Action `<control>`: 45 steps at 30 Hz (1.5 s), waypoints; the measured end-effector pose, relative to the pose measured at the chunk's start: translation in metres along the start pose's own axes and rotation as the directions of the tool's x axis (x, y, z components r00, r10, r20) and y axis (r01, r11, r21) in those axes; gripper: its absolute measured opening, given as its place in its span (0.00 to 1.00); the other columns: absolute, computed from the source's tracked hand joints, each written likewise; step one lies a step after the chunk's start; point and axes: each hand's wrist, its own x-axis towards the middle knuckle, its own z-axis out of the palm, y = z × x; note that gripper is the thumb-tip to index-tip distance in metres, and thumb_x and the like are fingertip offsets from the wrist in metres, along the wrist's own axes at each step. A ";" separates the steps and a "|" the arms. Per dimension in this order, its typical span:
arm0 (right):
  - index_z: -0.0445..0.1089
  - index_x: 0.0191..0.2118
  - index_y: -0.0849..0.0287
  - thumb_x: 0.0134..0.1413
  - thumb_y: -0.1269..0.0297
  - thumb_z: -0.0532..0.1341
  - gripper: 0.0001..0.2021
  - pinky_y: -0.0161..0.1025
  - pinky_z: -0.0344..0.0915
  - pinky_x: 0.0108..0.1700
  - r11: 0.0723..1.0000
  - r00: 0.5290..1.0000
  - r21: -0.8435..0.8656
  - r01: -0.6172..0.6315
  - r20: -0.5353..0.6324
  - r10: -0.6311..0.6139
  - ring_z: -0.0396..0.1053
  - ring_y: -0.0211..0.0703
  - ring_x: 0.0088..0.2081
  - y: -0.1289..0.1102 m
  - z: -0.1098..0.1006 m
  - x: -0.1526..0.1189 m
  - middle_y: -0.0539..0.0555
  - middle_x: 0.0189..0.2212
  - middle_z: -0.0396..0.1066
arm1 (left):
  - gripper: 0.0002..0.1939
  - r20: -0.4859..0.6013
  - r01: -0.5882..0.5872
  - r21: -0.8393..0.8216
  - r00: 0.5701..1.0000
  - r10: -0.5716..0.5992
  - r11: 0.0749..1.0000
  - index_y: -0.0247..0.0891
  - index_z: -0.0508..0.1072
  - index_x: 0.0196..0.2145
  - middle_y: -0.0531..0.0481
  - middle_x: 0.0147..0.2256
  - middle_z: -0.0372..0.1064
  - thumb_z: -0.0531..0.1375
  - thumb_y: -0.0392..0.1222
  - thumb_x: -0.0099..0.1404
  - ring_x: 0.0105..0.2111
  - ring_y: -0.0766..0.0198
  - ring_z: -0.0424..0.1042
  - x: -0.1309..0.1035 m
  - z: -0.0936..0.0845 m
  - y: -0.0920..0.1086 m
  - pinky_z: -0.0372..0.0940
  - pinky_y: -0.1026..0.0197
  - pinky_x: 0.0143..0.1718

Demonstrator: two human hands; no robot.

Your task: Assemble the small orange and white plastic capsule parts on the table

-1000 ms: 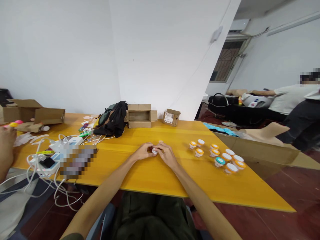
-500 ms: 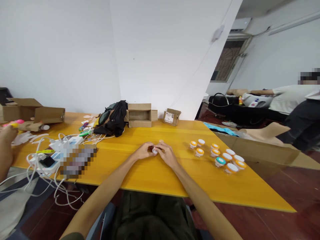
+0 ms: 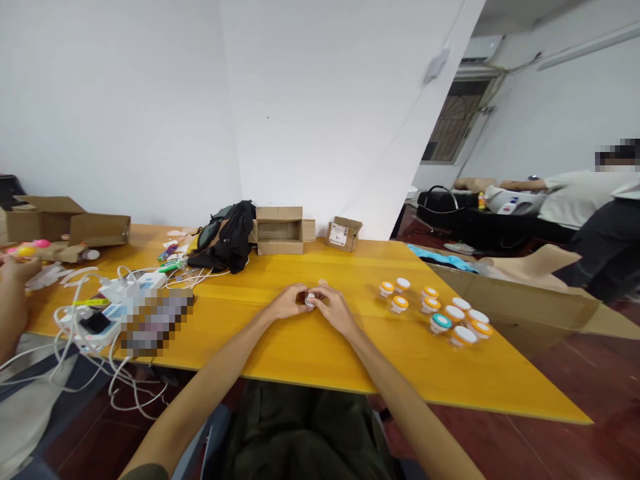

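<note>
Both my hands meet over the middle of the yellow table (image 3: 280, 347). Between their fingertips is a small round white-topped piece (image 3: 310, 299). My left hand (image 3: 289, 302) curls round it from the left, with a dark gap between thumb and fingers. My right hand (image 3: 333, 308) is closed on its right side, thumb against the piece. Beyond the right fingers a small pale item (image 3: 323, 283) lies on the table. Several small jars with orange and white lids (image 3: 454, 313) stand to the right, one with a teal lid (image 3: 441, 323).
At the back are an open cardboard box (image 3: 280, 233), a smaller box (image 3: 343, 233) and a black bag (image 3: 230, 237). Power strips with white cables (image 3: 100, 327) lie left. Another person's hand (image 3: 17, 267) is at far left, near colored balls. A person (image 3: 575, 200) stands far right.
My right hand's fingers have closed in around the small piece, whose white top now shows more clearly. At far left the other person's hand has moved, showing more of the colored balls.
</note>
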 end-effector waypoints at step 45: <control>0.76 0.31 0.54 0.58 0.63 0.59 0.09 0.42 0.66 0.41 0.999 0.999 0.008 0.035 -0.005 -0.035 0.70 0.45 0.34 0.003 -0.001 0.001 0.53 0.30 0.75 | 0.07 0.042 0.025 -0.051 0.999 -0.023 0.998 0.36 0.68 0.31 0.53 0.29 0.65 0.62 0.40 0.55 0.31 0.65 0.64 0.000 0.000 0.003 0.62 0.63 0.35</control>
